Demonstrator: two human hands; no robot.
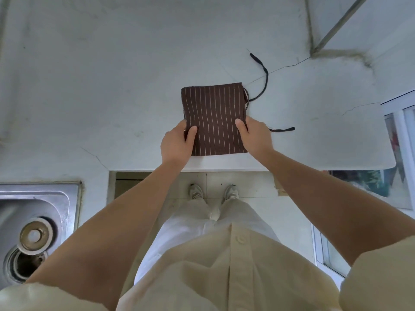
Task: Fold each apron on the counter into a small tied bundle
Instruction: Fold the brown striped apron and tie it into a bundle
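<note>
Far to the left of the left hand, and lower down, is a metal sink (33, 212). The left hand (177, 144) grips the near left edge of the apron (215, 117), thumb on top and fingers tucked under the cloth. The apron lies between the two hands. It is brown with thin pale stripes, folded into a flat square on the white worktop (101, 86), close to the front edge. The right hand (256, 135) grips the near right edge the same way. Two dark strings (266, 77) stick out of the cloth past the right hand. One curls away beyond it and one lies flat just to its right.

I think the folding is nearly done and the tying is not yet begun. The next move is likely one more fold or roll to make the square smaller. Both hands must hold the layers together and leave the strings free to go round the bundle.
</note>
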